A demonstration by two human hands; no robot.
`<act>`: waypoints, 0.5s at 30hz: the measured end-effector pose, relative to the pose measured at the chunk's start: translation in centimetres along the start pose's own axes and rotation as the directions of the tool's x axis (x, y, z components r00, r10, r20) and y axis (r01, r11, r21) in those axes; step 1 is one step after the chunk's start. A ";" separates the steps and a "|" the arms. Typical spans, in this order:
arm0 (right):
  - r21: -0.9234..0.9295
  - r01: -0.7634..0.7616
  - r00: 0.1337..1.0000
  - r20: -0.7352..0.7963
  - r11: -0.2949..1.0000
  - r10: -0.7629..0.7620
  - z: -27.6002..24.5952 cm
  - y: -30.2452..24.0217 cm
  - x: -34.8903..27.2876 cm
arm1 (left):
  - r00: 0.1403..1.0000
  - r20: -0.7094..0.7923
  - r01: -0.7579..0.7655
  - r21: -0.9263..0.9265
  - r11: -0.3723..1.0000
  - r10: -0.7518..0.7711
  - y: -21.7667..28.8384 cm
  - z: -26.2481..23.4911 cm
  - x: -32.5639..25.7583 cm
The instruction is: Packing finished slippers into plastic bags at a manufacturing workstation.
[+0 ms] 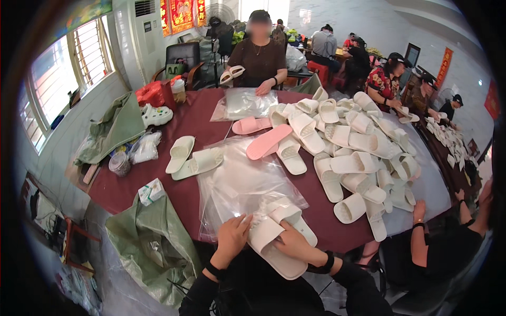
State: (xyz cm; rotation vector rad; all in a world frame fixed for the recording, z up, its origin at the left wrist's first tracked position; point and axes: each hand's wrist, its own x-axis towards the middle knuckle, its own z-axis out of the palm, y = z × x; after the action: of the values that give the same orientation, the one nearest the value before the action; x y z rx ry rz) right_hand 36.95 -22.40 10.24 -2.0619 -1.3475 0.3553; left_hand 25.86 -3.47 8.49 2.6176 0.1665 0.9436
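A pair of white slippers [279,258] tilts in front of me at the table's near edge, toes toward the table. My right hand [295,244] grips the pair from the right, its fingers at the strap opening. At the left side my left hand [233,235] closes around the strap edge of the left slipper, next to clear plastic. Beneath the toes lie clear plastic bags [237,176], spread flat and overlapping. The ends of my left fingers are partly lost against the bag and slipper.
A large heap of white slippers [358,139] covers the table's right side. Pink slippers [269,142] lie beside it. Two pale slippers [199,162] rest to the left. A green sack [158,247] hangs at the near left. Across the table, a person [258,58] holds a slipper.
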 end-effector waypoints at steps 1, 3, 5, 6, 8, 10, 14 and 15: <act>-0.005 -0.005 1.000 -0.019 1.000 0.005 0.4 0.2 0.2 | 1.000 -0.008 -0.012 0.001 1.000 0.012 0.2 0.2 -0.1; -0.038 -0.027 0.993 -0.117 0.999 0.022 1.2 0.2 0.6 | 0.999 -0.034 -0.031 -0.002 1.000 0.030 0.7 0.6 0.0; -0.007 -0.056 0.988 -0.147 0.998 0.054 1.8 -0.3 0.9 | 0.999 -0.032 -0.001 -0.008 1.000 0.000 1.3 0.8 -0.1; 0.028 -0.073 0.985 -0.154 0.997 0.077 2.0 -0.5 1.1 | 0.999 -0.028 -0.033 -0.021 0.999 0.033 1.6 0.9 -0.2; -0.037 -0.142 0.981 -0.139 0.989 0.136 3.4 0.4 1.5 | 0.997 -0.073 -0.014 0.081 0.997 0.020 1.9 0.7 -0.5; -0.041 -0.108 0.950 -0.297 0.993 0.091 4.8 1.6 1.8 | 0.998 -0.063 -0.026 0.072 0.997 0.031 2.7 0.4 -0.5; -0.063 -0.185 0.930 -0.333 0.981 0.154 4.6 1.0 2.1 | 0.999 -0.009 -0.039 0.086 0.996 0.040 3.9 0.3 -0.8; -0.065 -0.191 0.927 -0.340 0.979 0.158 4.5 1.0 1.8 | 0.997 0.018 -0.069 0.052 0.996 0.068 4.1 0.5 -1.0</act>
State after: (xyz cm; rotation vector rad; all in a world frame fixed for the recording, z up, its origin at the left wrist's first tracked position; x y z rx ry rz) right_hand 36.04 -19.39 6.40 -2.2099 -0.9976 0.0091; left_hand 25.35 -7.67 9.07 2.6944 0.0991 0.9526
